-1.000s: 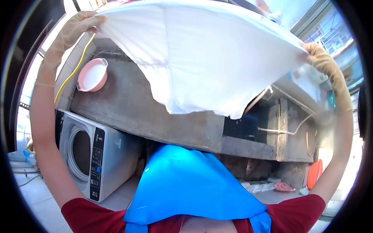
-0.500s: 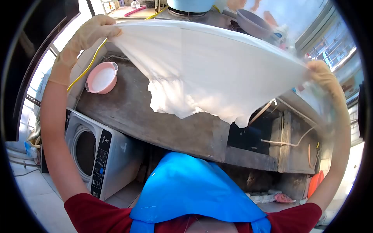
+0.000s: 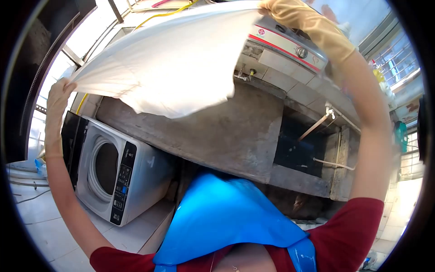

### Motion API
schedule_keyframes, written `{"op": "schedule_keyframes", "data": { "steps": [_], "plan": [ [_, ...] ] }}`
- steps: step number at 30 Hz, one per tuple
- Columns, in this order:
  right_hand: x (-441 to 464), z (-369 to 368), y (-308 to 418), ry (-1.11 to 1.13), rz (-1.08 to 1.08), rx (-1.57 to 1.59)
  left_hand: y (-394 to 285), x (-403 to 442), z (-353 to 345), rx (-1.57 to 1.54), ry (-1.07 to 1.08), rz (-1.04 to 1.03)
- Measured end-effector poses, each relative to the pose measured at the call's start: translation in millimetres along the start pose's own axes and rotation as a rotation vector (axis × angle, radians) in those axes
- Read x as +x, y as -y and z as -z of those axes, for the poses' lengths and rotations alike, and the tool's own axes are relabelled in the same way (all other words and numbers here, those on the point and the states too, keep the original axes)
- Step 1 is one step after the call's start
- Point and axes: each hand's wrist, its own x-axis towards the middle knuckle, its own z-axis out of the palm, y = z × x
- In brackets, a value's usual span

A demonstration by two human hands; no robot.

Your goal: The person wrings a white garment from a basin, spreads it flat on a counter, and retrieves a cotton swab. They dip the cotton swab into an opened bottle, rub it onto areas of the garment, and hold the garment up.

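Note:
A white cloth point(image 3: 176, 59) hangs stretched between my two hands above the grey counter. My left hand point(image 3: 60, 97), in a translucent pale glove, is closed on the cloth's corner at the far left. At the top centre-right, my right hand point(image 3: 290, 13), in a similar yellowish glove, has its fingers closed on the other upper corner. The cloth's ragged lower edge hangs free. It covers the back left part of the counter, and the pink basin is not visible.
A washing machine point(image 3: 131, 172) with its lid up stands at the lower left. The concrete counter point(image 3: 217, 131) leads right to a dark sink point(image 3: 301, 145) with a tap point(image 3: 330, 110). Behind is a gas stove point(image 3: 290, 44). A yellow hose point(image 3: 165, 14) runs along the back left.
Both hands have shifted left with the cloth; the left one is lower and the right one is higher, near the centre. The stove front has come into view and the pink basin is hidden.

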Motion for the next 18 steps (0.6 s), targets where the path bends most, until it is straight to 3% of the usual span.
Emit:
{"op": "schedule_keyframes", "data": {
  "steps": [2,5,7,8,9,10,11,12,15,18],
  "plan": [
    [-11,5,21,-0.117,0.001,0.259,28,-18,6,0.14,-0.135,0.004],
    [-16,-43,15,-0.042,0.009,0.295,-11,-72,-5,0.08,-0.209,0.117],
    [-36,-105,8,-0.069,0.028,0.394,-15,-108,-33,0.485,-0.098,-0.05],
    [-44,-152,-3,-0.169,0.198,0.497,-72,-126,-45,0.391,-0.014,0.011],
    [-57,-198,-5,-0.202,0.186,0.413,-100,-142,-58,0.242,0.196,-0.028],
    [-72,-237,-4,-0.168,0.143,0.402,-102,-158,-103,-0.09,0.174,-0.042],
    [-89,-270,3,-0.079,0.062,0.445,-96,-183,-151,-0.391,0.292,0.156],
    [-103,-299,11,0.02,-0.04,0.494,-127,-197,-172,0.005,0.257,-0.171],
    [-138,-375,33,0.291,-0.299,0.602,-173,-237,-265,-0.082,0.46,-0.132],
    [-162,-424,39,0.389,-0.417,0.65,-203,-266,-332,-0.246,0.441,-0.282]
  ]
}}
